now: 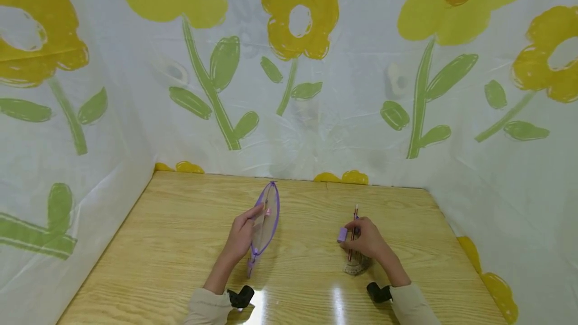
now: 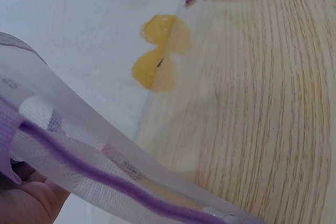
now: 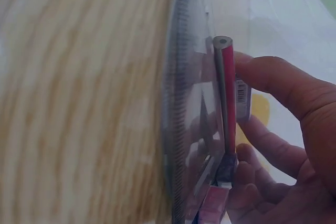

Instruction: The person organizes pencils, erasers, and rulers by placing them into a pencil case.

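Translucent mesh with purple edging, far left of the work: your left hand (image 1: pixel 241 237) pinches the pouch (image 1: pixel 272 227) by its near side, thumb over the rim. Pouch is tilted over the bench (image 1: pixel 307 234), its purple outline bowed into a long oval. A small pink piece (image 1: pixel 268 211) shows against the mesh; at this size you cannot tell what it is. Handling note: the mesh looks limp, so pinch one edge only and let the other bow away; squeezing both sides would probably fold it flat.

Between your hands, bare wood grain; they are well apart.

Right side: a lilac block (image 1: pixel 342 234), probably an eraser, sits pinched between the fingertips of your right hand (image 1: pixel 368 238). A red-and-dark pencil (image 3: pixel 227 93) runs just beside it, lengthwise along the bundle. Next to that, a clear graduated protractor (image 1: pixel 355 268); cannot tell whether your grip bears it or the bench does. A pinkish block (image 3: pixel 214 203) shows low in the right wrist view, partly hidden.

Judgement: the block and pencil could slip separately. Bring the pencil's ends level with your palm, press the flat protractor behind it, and move slowly.
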The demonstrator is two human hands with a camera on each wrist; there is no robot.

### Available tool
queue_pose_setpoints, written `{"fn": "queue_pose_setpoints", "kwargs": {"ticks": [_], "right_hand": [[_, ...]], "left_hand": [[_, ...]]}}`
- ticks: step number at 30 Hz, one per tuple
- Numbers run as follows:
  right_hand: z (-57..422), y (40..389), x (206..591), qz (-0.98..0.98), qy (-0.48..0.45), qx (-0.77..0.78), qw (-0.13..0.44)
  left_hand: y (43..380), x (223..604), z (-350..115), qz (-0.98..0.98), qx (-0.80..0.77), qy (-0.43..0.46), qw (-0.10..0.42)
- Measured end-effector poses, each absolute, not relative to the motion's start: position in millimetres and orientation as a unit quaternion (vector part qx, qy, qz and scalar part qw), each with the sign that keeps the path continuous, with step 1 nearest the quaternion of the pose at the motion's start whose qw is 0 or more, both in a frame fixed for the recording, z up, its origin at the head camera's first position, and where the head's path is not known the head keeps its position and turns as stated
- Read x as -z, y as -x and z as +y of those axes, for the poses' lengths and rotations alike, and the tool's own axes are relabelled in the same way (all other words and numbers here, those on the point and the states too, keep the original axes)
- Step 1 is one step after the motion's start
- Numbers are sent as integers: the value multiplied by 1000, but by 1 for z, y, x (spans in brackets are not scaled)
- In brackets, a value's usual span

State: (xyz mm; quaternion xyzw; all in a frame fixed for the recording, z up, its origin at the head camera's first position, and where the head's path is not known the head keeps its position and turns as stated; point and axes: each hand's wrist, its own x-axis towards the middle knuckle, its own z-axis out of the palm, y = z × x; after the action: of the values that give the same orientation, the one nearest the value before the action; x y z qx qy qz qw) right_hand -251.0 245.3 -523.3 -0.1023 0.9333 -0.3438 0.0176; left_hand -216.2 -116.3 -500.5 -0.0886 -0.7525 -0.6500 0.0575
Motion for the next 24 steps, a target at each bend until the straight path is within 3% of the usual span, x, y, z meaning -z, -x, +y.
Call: {"fn": "queue_pose_setpoints", "kwargs": {"ticks": [24], "right_hand": [[232,246,507,903,113,415,2]], "left_hand": [[215,499,-115,-746,659,87,50]]}}
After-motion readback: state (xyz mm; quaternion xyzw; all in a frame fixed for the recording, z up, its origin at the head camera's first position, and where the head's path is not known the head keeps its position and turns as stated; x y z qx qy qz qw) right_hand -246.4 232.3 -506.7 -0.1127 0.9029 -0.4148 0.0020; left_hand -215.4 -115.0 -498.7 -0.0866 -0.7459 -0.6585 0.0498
